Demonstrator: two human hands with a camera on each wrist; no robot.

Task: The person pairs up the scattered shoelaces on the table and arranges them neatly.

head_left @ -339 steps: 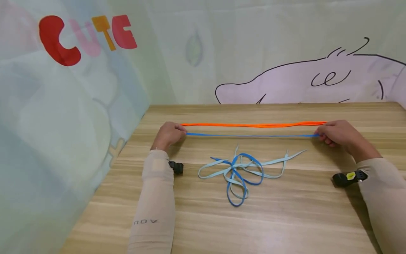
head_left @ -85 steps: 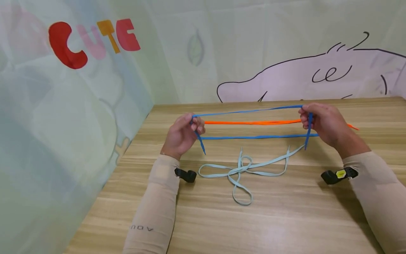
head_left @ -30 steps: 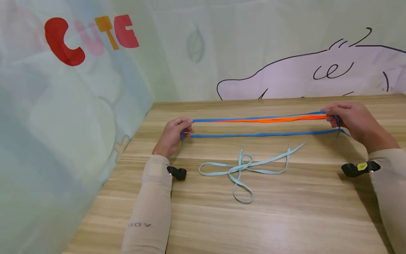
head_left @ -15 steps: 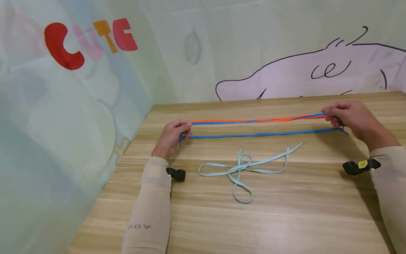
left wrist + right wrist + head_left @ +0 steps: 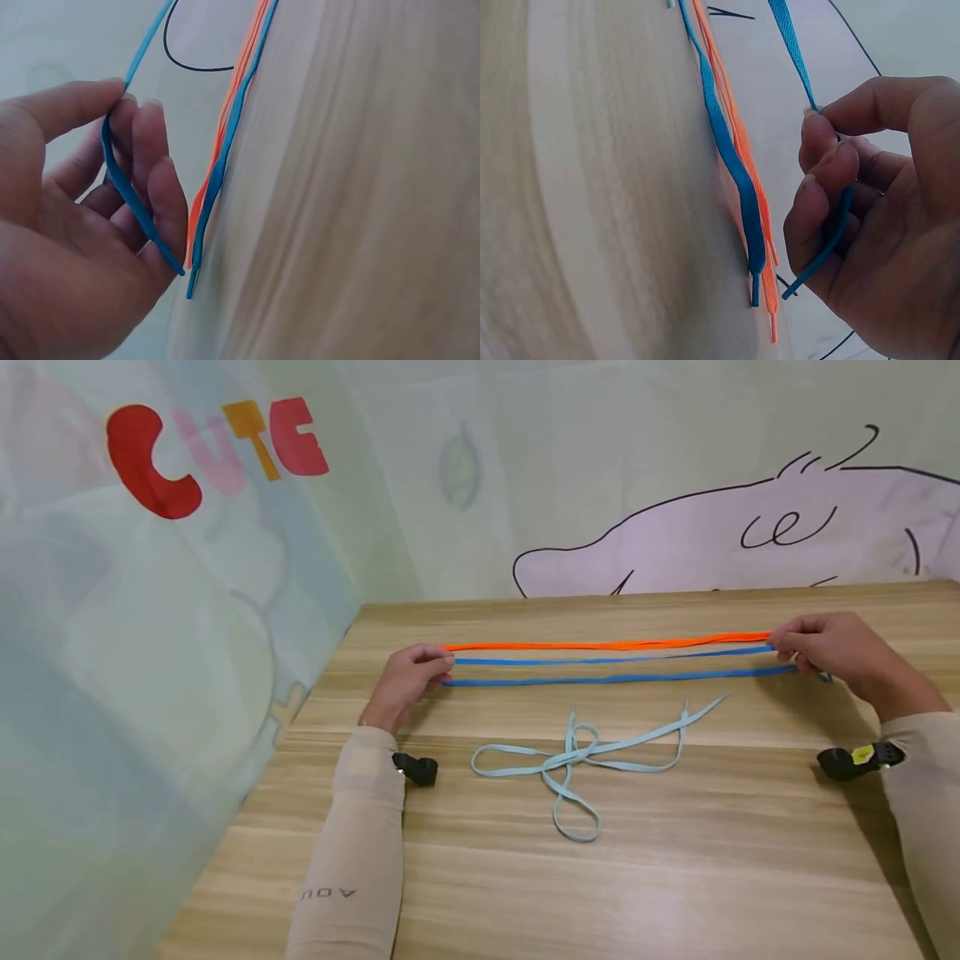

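Note:
A blue shoelace is stretched between both hands, raised off the tabletop in the wrist views. My left hand pinches it near one end between thumb and index finger; its tip hangs across the palm in the left wrist view. The right hand pinches the other end likewise, and a short tail dangles below the fingers. Under it, orange shoelaces and another blue shoelace lie straight, roughly parallel. Nearer the body rests a loosely looped light blue shoelace.
The wooden table extends in front of me. Printed cloth rises behind it and along the left. Black wrist cameras sit on both sleeved forearms.
The second blue shoelace has come out of the light blue tangle into both hands. In the last second it moved from over the orange laces toward the body, now between orange and blue.

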